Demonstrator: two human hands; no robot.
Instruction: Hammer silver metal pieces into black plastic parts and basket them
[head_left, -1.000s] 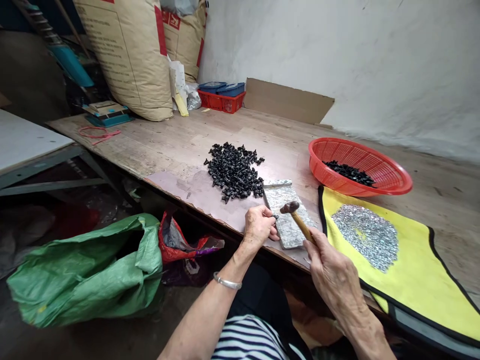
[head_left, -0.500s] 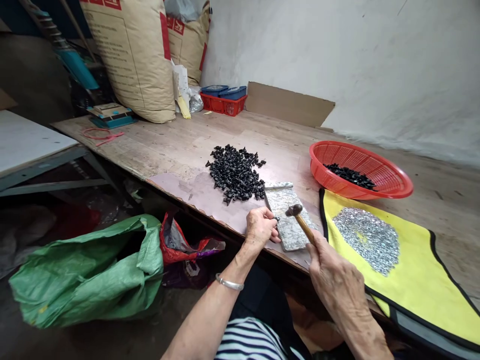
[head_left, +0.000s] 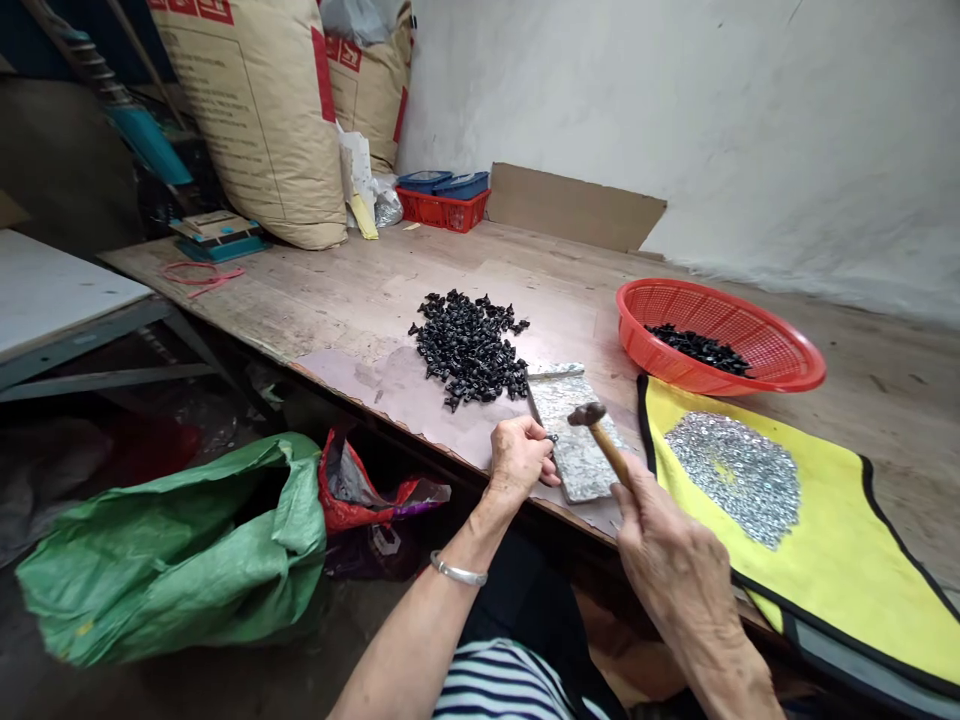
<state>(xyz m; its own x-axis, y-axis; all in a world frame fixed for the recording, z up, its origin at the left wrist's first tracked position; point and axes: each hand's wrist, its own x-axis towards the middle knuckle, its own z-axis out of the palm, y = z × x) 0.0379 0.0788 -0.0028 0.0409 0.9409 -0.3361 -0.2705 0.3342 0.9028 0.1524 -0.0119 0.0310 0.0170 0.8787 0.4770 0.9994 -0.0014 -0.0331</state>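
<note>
My left hand (head_left: 519, 455) pinches a small black part against the left edge of a grey stone slab (head_left: 577, 450) at the table's front edge. My right hand (head_left: 667, 555) grips the wooden handle of a small hammer (head_left: 596, 428), whose head hangs just above the slab, beside my left fingertips. A heap of small black parts (head_left: 469, 347) lies just behind my left hand. A pile of small silver metal pieces (head_left: 735, 475) sits on a yellow cloth (head_left: 847, 570) to the right of the slab.
A red mesh basket (head_left: 780, 350) with black parts stands behind the yellow cloth. Large paper sacks (head_left: 262, 110), a small red crate (head_left: 442, 207) and cardboard line the back. A green bag (head_left: 172, 545) and a red bag (head_left: 352, 485) lie on the floor at left.
The hammer head bobs slightly over the slab, a little lower half a second ago, raised again now. My left hand stays pinched at the slab's edge.
</note>
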